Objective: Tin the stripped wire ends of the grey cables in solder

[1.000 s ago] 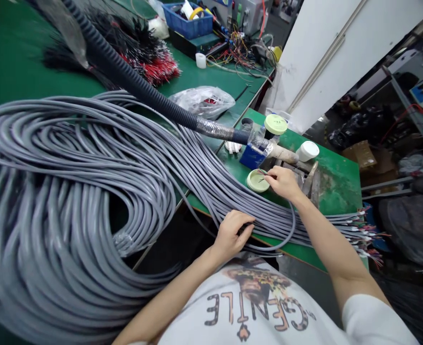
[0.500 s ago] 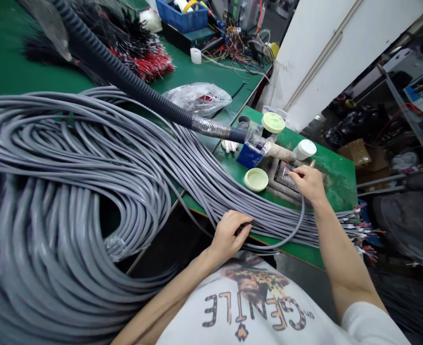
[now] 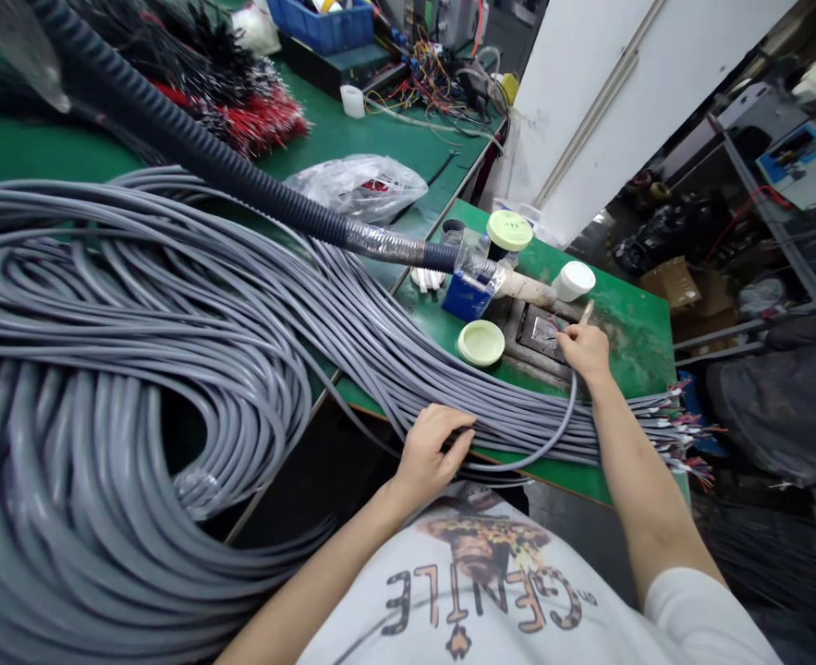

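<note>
My right hand [image 3: 584,353] pinches the end of a grey cable [image 3: 568,416], whose thin coloured wires point into a square solder pot [image 3: 529,346]. The metal in the pot is shiny silver; whether the wire tips touch it, I cannot tell. From that hand the cable loops down and back toward my left hand [image 3: 433,453]. The left hand lies at the near edge of a thick bundle of grey cables [image 3: 408,342], its fingers loosely curved and thumb apart, seemingly gripping nothing. A light wooden stick [image 3: 587,312] stands just behind my right hand.
A ribbed hose [image 3: 241,175] crosses above the bundle and ends beside the pot. Around it sit a pale green lid [image 3: 481,343], a white tub [image 3: 574,281], a yellow-lidded jar [image 3: 509,230] and a blue box [image 3: 468,294]. Stripped cable ends [image 3: 688,429] overhang the right edge.
The view has shifted a little, so everything sits further left. The silver surface in the pot looks brighter, and the right hand has drawn back slightly from it. The left hand keeps its place.
</note>
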Demonstrator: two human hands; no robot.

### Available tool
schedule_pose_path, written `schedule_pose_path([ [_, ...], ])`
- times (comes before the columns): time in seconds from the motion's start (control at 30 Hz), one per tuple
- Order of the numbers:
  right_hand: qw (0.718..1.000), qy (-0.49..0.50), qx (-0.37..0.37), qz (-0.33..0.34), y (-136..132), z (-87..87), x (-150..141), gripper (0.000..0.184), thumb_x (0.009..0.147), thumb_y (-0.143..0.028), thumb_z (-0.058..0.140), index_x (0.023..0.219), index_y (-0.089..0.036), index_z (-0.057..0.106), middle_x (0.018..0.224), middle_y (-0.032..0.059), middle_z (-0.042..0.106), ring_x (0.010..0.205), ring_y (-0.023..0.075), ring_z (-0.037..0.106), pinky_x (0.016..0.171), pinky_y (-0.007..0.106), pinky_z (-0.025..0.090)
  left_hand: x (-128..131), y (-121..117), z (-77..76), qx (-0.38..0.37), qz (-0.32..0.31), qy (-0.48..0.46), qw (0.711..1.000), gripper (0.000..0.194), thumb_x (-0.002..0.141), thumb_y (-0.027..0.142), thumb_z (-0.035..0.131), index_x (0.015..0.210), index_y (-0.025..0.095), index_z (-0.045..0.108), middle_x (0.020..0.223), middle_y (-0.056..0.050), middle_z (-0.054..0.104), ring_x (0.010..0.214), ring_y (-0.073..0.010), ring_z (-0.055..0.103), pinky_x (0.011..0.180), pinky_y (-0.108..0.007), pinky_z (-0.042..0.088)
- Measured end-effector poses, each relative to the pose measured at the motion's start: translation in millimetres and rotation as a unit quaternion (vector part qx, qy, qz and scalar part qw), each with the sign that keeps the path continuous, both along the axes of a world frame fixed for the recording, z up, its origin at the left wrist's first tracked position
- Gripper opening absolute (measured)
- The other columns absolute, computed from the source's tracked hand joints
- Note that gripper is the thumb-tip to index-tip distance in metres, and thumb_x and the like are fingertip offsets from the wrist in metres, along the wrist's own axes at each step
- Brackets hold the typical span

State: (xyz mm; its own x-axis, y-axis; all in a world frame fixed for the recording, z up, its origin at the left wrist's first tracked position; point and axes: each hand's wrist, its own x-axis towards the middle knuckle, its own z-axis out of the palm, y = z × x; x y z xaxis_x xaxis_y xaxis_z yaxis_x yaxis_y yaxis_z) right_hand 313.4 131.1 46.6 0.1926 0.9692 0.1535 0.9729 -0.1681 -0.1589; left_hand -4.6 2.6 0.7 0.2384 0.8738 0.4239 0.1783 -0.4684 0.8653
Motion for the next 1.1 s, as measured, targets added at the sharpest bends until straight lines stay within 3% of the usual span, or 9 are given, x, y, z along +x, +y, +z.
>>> schedule_pose_path([
  [0.2, 0.995, 0.082, 0.047, 0.023, -27.9, 32.9, -19.0, 0.030, 0.079, -0.041, 0.056, 0.068, -0.018, 0.070, 0.064, 0.0025, 0.065, 0.063, 0.0169, 0.057, 0.060, 0.027, 0.039, -1.6, -1.0, 3.6, -0.044, 0.003, -0.042, 0.998, 0.014, 0.084, 0.018, 0.061, 0.097, 0.021, 0.067, 0.088, -0.006, 0.069, 0.085, -0.0193, 0.061, 0.079, -0.036, 0.049],
  [0.3, 0.963, 0.255, 0.073, 0.054, -61.7, 55.3, -50.5, 0.029, 0.078, -0.042, 0.062, 0.062, -0.018, 0.065, 0.056, -0.0007, 0.057, 0.056, 0.0146, 0.052, 0.056, 0.027, 0.037, 4.6, 2.6, 14.3, -0.149, 0.011, -0.130, 0.980, 0.010, 0.084, 0.022, 0.063, 0.090, 0.019, 0.070, 0.084, -0.006, 0.069, 0.080, -0.0170, 0.062, 0.074, -0.031, 0.050],
  [0.47, 0.911, 0.399, 0.047, 0.095, -105.6, 65.3, -104.7, 0.028, 0.079, -0.036, 0.066, 0.056, -0.020, 0.062, 0.056, -0.0020, 0.052, 0.055, 0.0130, 0.048, 0.056, 0.028, 0.037, 42.6, 17.0, 31.9, -0.362, -0.080, -0.345, 0.862, 0.029, 0.073, 0.028, 0.074, 0.100, 0.018, 0.069, 0.084, -0.004, 0.068, 0.074, -0.0131, 0.062, 0.062, -0.024, 0.050],
  [0.63, 0.888, 0.446, 0.034, 0.104, -118.5, 53.8, -118.3, 0.019, 0.080, -0.034, 0.065, 0.066, -0.022, 0.067, 0.059, -0.0017, 0.051, 0.055, 0.0129, 0.047, 0.053, 0.028, 0.038, 79.5, 23.1, 38.5, -0.389, -0.100, -0.467, 0.788, 0.022, 0.070, 0.029, 0.077, 0.087, 0.018, 0.067, 0.074, 0.001, 0.062, 0.064, -0.0075, 0.055, 0.061, -0.021, 0.046],
  [0.73, 0.864, 0.497, 0.020, 0.085, -125.8, 48.4, -116.1, 0.012, 0.079, -0.035, 0.067, 0.078, -0.023, 0.070, 0.062, -0.0018, 0.055, 0.054, 0.0124, 0.050, 0.052, 0.027, 0.041, 84.0, 23.5, 40.7, -0.365, -0.063, -0.467, 0.803, 0.019, 0.071, 0.031, 0.076, 0.078, 0.017, 0.065, 0.069, 0.002, 0.060, 0.060, -0.0071, 0.052, 0.060, -0.022, 0.044],
  [0.8, 0.835, 0.545, -0.007, 0.078, -133.2, 44.5, -114.9, 0.019, 0.080, -0.035, 0.066, 0.095, -0.024, 0.069, 0.067, -0.0018, 0.060, 0.052, 0.0113, 0.052, 0.050, 0.026, 0.043, 81.0, 23.9, 41.5, -0.316, -0.018, -0.438, 0.841, 0.017, 0.075, 0.032, 0.073, 0.077, 0.017, 0.065, 0.069, 0.002, 0.060, 0.060, -0.0079, 0.052, 0.061, -0.023, 0.045],
  [0.9, 0.786, 0.614, -0.013, 0.066, -144.0, 38.6, -114.8, 0.032, 0.085, -0.035, 0.062, 0.115, -0.026, 0.062, 0.067, -0.0028, 0.061, 0.045, 0.0079, 0.049, 0.045, 0.022, 0.040, 74.6, 22.5, 40.8, -0.122, 0.023, -0.336, 0.933, 0.009, 0.077, 0.027, 0.072, 0.078, 0.018, 0.068, 0.071, 0.000, 0.063, 0.067, -0.0110, 0.057, 0.067, -0.026, 0.047],
  [1.0, 0.734, 0.678, 0.004, 0.042, -149.6, 36.8, -116.7, 0.040, 0.085, -0.033, 0.062, 0.124, -0.025, 0.055, 0.062, -0.0047, 0.058, 0.040, 0.0050, 0.041, 0.039, 0.018, 0.030, 73.2, 17.5, 38.6, 0.057, 0.002, -0.250, 0.967, 0.008, 0.074, 0.017, 0.074, 0.082, 0.021, 0.072, 0.073, -0.001, 0.065, 0.071, -0.0121, 0.058, 0.070, -0.027, 0.048],
  [1.1, 0.700, 0.713, -0.001, 0.036, -151.5, 40.0, -120.6, 0.044, 0.086, -0.032, 0.062, 0.128, -0.025, 0.050, 0.062, -0.0045, 0.059, 0.039, 0.0041, 0.038, 0.038, 0.018, 0.026, 76.7, 12.9, 37.2, -0.015, 0.009, -0.288, 0.958, 0.021, 0.074, 0.017, 0.075, 0.094, 0.022, 0.072, 0.082, -0.002, 0.067, 0.076, -0.0124, 0.060, 0.072, -0.026, 0.048],
])
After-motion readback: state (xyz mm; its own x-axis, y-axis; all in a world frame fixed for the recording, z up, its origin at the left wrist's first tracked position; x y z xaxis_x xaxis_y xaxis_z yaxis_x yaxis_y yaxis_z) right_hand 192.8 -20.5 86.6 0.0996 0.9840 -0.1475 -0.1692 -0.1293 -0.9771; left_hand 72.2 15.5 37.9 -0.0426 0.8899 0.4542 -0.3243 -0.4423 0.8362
